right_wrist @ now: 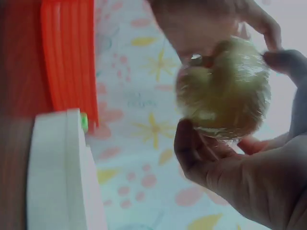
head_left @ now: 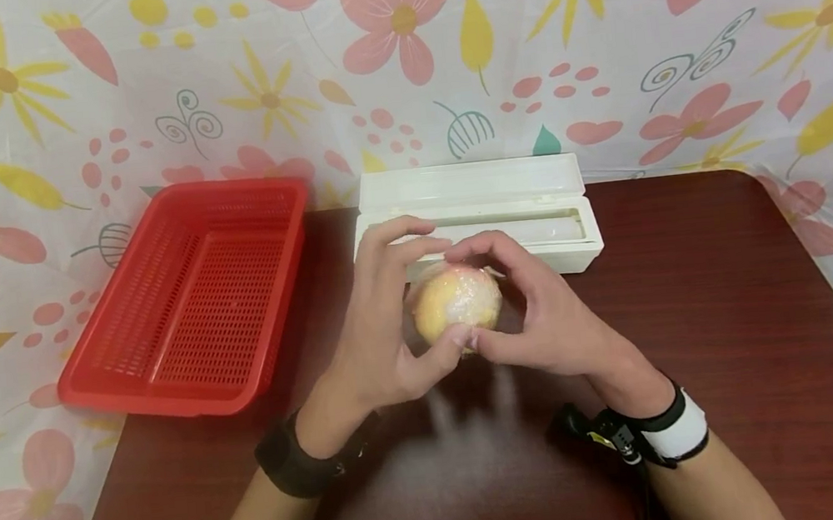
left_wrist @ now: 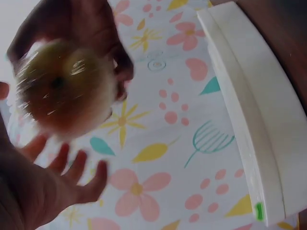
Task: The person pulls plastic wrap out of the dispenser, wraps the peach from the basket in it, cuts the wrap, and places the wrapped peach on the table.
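Observation:
A round yellow and pink fruit, seemingly an apple (head_left: pixel 458 298), is wrapped in shiny clear film and held up above the table. My right hand (head_left: pixel 553 314) grips it, with bent fingers over the far side and the thumb at the near side. Around its left side curves my left hand (head_left: pixel 381 322), its thumb tip at the fruit's near face. In the left wrist view the fingers of that left hand (left_wrist: pixel 53 182) are spread below the wrapped apple (left_wrist: pixel 64 88), apart from it. The right wrist view shows glossy wrinkles in the film; both wrist views are blurred.
Behind the hands stands a white film box (head_left: pixel 507 264), its lid raised and a pale roll inside. A red plastic basket (head_left: pixel 174 405) sits at the left of the dark wooden table (head_left: pixel 699 300). Flowered cloth (head_left: pixel 402 111) hangs behind.

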`<state>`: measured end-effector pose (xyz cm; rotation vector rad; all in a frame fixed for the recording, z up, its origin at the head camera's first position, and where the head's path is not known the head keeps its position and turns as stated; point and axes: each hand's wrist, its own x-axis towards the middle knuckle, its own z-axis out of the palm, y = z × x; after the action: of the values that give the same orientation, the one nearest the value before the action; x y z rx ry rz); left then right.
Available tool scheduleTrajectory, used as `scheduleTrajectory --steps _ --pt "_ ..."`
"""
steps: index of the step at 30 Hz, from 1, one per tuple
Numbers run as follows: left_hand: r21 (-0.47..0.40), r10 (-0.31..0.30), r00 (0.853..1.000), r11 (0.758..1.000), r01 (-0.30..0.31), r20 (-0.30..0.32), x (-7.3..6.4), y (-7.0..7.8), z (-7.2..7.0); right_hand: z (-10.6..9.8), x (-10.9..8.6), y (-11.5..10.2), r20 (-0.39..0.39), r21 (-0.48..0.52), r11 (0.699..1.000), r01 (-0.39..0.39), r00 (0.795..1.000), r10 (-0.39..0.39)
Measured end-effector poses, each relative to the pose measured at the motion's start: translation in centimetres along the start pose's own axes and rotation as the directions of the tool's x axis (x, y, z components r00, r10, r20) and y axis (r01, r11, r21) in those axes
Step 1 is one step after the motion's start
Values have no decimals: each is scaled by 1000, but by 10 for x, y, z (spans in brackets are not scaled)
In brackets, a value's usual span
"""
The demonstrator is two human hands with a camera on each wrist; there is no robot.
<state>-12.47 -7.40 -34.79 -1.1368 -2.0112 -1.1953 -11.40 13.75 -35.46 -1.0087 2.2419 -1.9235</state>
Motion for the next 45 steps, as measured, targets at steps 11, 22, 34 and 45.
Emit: scheduleTrajectory --steps 11,22,34,45 --pt "127 -225 883 974 189 412 -10 -17 -9 -10 7 22 17 -362 930 61 998 -59" --pt "186 -323 818 946 265 475 -14 -26 -5 -10 9 39 91 -459 887 59 996 -19" --pt "193 -367 761 930 312 535 -24 -44 16 -5 7 57 119 -607 795 2 989 88" --pt "251 -419 716 908 336 558 -30 -53 26 -2 7 69 137 -656 754 -30 978 158"
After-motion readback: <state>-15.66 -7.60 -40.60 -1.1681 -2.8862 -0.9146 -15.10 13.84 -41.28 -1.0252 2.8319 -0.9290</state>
